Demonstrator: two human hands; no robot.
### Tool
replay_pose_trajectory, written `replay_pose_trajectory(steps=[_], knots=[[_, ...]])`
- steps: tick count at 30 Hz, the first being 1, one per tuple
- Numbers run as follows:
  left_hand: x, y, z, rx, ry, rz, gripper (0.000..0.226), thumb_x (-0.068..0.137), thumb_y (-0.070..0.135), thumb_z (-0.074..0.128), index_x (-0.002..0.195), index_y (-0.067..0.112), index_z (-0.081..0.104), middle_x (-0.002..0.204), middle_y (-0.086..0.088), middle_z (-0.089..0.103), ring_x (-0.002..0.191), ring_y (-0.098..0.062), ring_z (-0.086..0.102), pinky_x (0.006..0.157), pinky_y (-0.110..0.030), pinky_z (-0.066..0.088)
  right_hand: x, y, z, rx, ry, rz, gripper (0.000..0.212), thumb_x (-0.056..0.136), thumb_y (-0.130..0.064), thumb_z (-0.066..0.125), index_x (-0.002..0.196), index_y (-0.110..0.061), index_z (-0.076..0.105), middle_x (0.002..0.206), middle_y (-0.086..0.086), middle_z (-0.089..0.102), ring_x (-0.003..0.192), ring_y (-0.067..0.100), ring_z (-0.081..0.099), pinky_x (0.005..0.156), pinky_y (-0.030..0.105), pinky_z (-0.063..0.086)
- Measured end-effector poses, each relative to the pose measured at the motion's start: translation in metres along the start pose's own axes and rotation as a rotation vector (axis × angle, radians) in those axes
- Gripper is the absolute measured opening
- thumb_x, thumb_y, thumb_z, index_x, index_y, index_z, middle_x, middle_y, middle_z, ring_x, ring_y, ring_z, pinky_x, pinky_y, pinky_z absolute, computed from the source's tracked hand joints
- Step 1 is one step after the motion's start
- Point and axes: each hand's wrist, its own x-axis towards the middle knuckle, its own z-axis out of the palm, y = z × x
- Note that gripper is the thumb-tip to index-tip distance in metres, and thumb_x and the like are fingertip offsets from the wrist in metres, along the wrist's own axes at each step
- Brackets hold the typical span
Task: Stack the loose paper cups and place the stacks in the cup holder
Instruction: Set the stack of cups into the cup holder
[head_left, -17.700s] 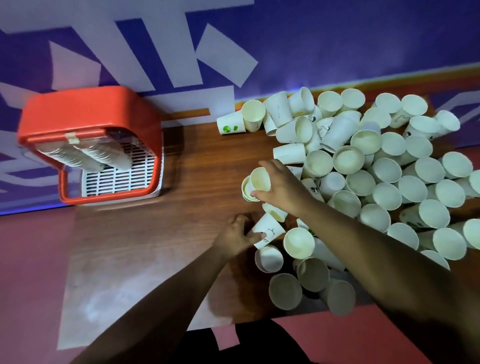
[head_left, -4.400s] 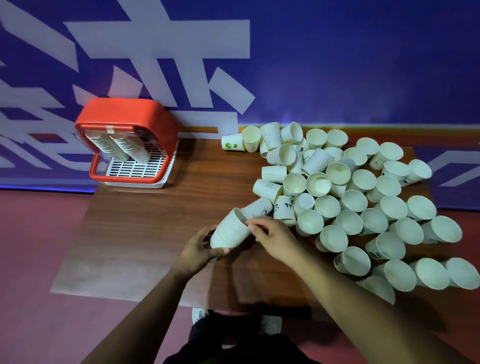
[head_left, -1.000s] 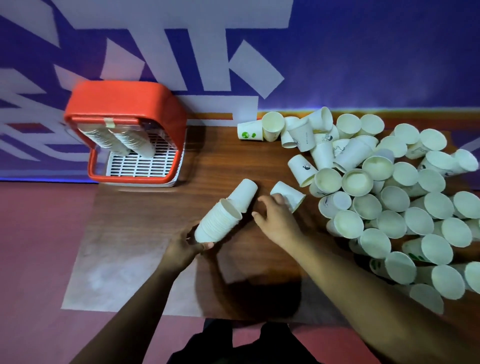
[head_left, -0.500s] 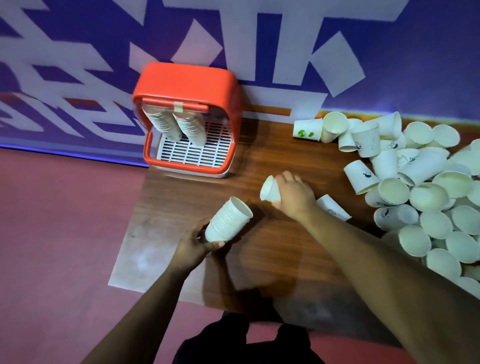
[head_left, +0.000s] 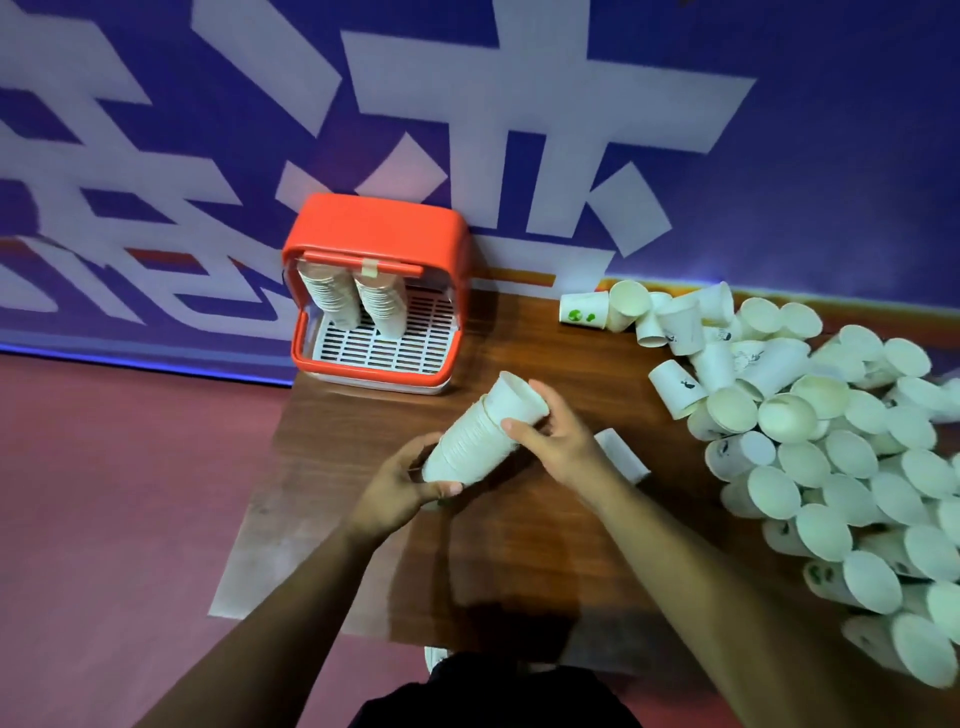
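My left hand (head_left: 400, 488) grips the stack (head_left: 467, 452); my right hand (head_left: 558, 441) holds the top cup (head_left: 517, 402). It needs pushing in straight, gently.

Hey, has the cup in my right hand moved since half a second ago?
Yes. The cup went left, nearer the holder, and now sits in the top of the stack that the left hand holds; the right hand grips it.

Single head view, looking forward and down, close over table (head_left: 332, 519), wall (head_left: 779, 156) behind.
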Motion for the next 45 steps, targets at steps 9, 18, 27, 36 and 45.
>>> replay_pose_trajectory(steps=[9, 18, 27, 36, 45], knots=[[-0.022, 0.022, 0.028, -0.016, 0.073, 0.032, 0.070, 0.071, 0.025, 0.089, 0.133, 0.030, 0.057, 0.129, 0.000, 0.067, 0.121, -0.023, 0.062, 0.100, -0.039, 0.053, -0.016, 0.002, 0.002, -0.084, -0.136, -0.077, 0.052, 0.093, -0.059, 0.044, 0.142, -0.043, 0.033, 0.146, -0.011, 0.042, 0.133, 0.014, 0.041, 0.112, 0.039, 0.036], [-0.021, 0.048, 0.020, -0.111, 0.088, 0.071, 0.066, 0.077, 0.011, 0.082, 0.136, 0.023, 0.055, 0.130, -0.007, 0.066, 0.121, -0.029, 0.062, 0.090, -0.039, 0.056, -0.003, 0.003, 0.002, 0.297, -0.311, -0.038, 0.066, 0.074, -0.043, 0.080, 0.126, -0.053, 0.042, 0.128, -0.016, 0.055, 0.120, 0.007, 0.054, 0.100, 0.031, 0.046], [0.020, 0.051, -0.039, 0.160, 0.122, 0.135, 0.066, 0.078, 0.021, 0.084, 0.137, 0.034, 0.057, 0.132, 0.010, 0.056, 0.117, 0.006, 0.055, 0.098, -0.022, 0.044, 0.038, -0.012, 0.054, 0.099, -0.214, -0.071, 0.074, 0.074, -0.023, 0.083, 0.133, -0.037, 0.039, 0.127, -0.021, 0.057, 0.118, -0.002, 0.055, 0.104, 0.026, 0.043], [0.092, 0.061, -0.124, 0.136, -0.019, 0.139, 0.053, 0.091, -0.002, 0.066, 0.133, 0.029, 0.052, 0.127, 0.009, 0.061, 0.108, 0.008, 0.060, 0.092, -0.014, 0.048, 0.102, -0.045, 0.117, -0.016, 0.068, -0.188, 0.071, 0.064, -0.038, 0.080, 0.114, -0.067, 0.039, 0.121, -0.028, 0.056, 0.118, 0.004, 0.056, 0.098, 0.045, 0.051], [0.140, 0.055, -0.145, 0.164, -0.078, 0.098, 0.049, 0.095, 0.007, 0.064, 0.137, 0.029, 0.055, 0.136, -0.004, 0.056, 0.115, -0.011, 0.062, 0.106, -0.035, 0.049, 0.147, -0.040, 0.146, -0.046, 0.233, -0.122, 0.072, 0.067, -0.033, 0.080, 0.129, -0.039, 0.047, 0.129, -0.005, 0.057, 0.116, 0.011, 0.058, 0.095, 0.041, 0.053]])
